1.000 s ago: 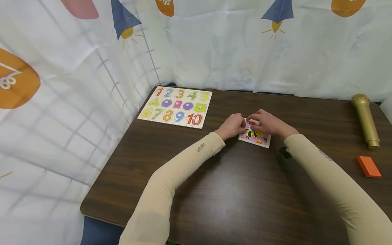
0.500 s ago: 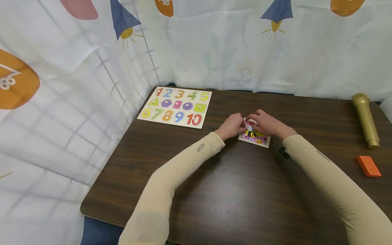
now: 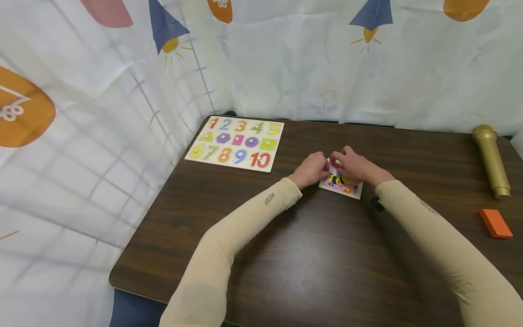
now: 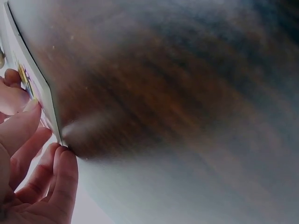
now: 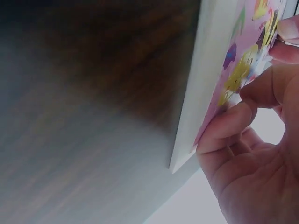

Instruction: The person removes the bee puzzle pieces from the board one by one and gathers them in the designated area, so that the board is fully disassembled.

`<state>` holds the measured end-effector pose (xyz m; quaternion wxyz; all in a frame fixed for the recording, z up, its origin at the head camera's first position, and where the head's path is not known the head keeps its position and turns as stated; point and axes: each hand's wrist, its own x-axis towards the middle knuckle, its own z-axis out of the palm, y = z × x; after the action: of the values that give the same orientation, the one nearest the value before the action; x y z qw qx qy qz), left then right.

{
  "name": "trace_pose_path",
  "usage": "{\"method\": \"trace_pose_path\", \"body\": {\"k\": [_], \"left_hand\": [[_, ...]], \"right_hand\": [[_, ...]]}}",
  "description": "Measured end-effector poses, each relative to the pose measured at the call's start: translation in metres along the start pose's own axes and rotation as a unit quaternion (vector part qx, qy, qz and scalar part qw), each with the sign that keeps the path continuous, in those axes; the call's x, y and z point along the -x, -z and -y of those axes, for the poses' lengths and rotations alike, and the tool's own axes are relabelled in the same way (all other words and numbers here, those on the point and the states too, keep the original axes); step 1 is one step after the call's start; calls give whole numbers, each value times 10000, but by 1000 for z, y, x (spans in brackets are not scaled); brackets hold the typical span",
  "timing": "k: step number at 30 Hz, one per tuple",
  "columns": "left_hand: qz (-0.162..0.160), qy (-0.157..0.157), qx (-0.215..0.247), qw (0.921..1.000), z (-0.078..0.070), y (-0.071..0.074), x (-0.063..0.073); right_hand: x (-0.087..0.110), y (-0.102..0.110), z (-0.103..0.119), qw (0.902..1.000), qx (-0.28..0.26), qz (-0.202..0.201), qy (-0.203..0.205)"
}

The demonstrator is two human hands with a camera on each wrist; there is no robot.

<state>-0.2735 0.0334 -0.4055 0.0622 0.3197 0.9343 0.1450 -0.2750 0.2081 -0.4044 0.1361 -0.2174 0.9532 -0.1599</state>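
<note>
A small square jigsaw puzzle (image 3: 346, 190) with a pink bee picture and a pale wooden frame lies on the table between both hands. My left hand (image 3: 309, 170) holds its left side; in the left wrist view the thumb is over the picture and fingers meet the frame's corner. From the right, my right hand (image 3: 356, 166) reaches over the far part, its curled fingers and thumb pinching at the picture, as the right wrist view shows. The fingers hide the puzzle's upper part, so I cannot tell whether a single piece is loose.
On the dark wooden table (image 3: 302, 254), a number-and-shape peg board (image 3: 233, 143) lies at the back left. A gold microphone (image 3: 491, 161) and an orange block (image 3: 495, 223) lie at the right. White patterned curtains (image 3: 286, 68) hang behind and at the left.
My right hand's fingers have shifted slightly over the picture, towards its far left part. The left hand and the puzzle stay in place.
</note>
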Motion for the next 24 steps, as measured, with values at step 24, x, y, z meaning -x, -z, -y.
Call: {"method": "trace_pose_path", "body": {"k": [24], "left_hand": [[-29, -40, -114, 9999, -2, 0, 1]], "right_hand": [[9, -2, -4, 9959, 452, -485, 615]]}}
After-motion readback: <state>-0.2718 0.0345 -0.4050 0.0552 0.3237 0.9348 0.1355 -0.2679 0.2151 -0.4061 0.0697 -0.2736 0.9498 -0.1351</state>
